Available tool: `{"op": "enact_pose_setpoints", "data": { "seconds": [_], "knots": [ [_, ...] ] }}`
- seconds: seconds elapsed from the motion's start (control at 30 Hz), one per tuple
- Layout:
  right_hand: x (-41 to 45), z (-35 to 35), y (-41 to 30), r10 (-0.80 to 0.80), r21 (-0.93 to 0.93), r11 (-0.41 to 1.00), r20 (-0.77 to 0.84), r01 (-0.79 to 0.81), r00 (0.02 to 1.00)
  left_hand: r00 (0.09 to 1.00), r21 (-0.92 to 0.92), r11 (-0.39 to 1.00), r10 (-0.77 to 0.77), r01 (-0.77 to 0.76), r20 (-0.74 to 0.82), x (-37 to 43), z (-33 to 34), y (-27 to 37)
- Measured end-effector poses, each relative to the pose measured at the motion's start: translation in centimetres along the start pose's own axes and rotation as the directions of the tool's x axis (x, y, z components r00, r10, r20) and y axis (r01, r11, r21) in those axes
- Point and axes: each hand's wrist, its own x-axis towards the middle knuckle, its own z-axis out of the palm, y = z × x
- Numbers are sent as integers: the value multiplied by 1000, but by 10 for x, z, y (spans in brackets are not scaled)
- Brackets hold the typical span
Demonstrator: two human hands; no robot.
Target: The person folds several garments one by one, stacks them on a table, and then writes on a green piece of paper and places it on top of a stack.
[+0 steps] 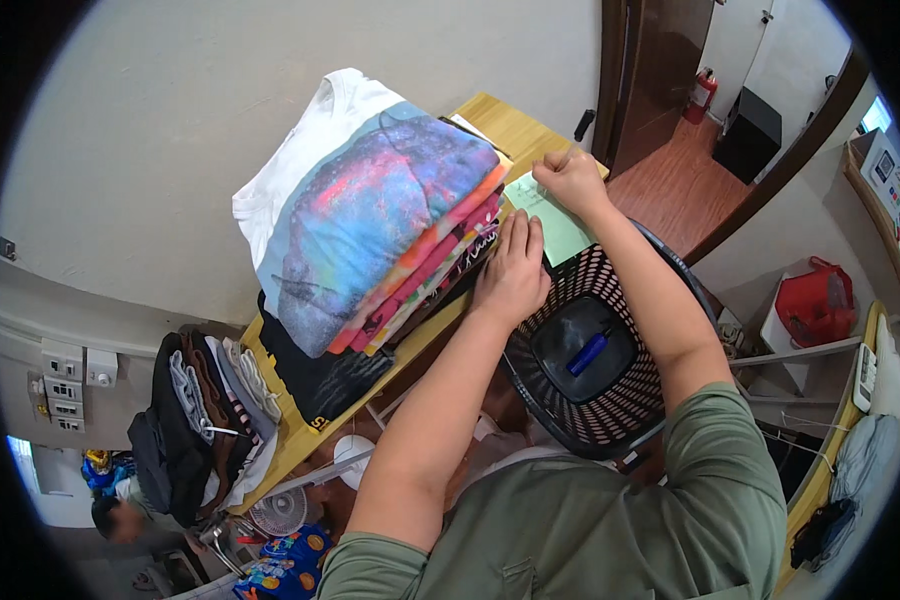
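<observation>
My right hand [572, 178] is curled in a fist over the upper part of a pale green paper sheet [559, 225] that bears writing; whether a pen is in it cannot be seen. Flat beside the sheet's left edge lies my left hand [516, 262], fingers extended. A tall stack of folded shirts [375, 217], a white and galaxy-print one on top, stands just left of it on the wooden table [525, 135]. A black shirt [330, 375] lies flat partly under the stack. Below the sheet is a black plastic laundry basket [525, 397] with a blue bottle-like object [589, 354] inside.
Folded dark and grey clothes [202, 420] sit at the table's lower left end. Beneath are a fan [279, 510] and a blue patterned bag [289, 562]. Another person [124, 521] is at the lower left. A doorway opens at the upper right; shelves hold a red item [814, 304].
</observation>
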Motion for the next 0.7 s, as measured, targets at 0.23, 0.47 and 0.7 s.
{"op": "enact_pose_setpoints", "data": {
  "seconds": [0.23,0.47,0.7],
  "knots": [
    [2,-3,0,-4,-39,999,34,5,999,1000,5,1000,-3,3,2,-1,1,0],
    [4,-4,-13,17,18,1000,5,-17,1000,1000,21,1000,-4,4,12,-1,0,-2],
    [-9,4,-12,84,55,995,74,-89,994,997,-12,999,-37,38,68,3,-2,4]
  ]
}}
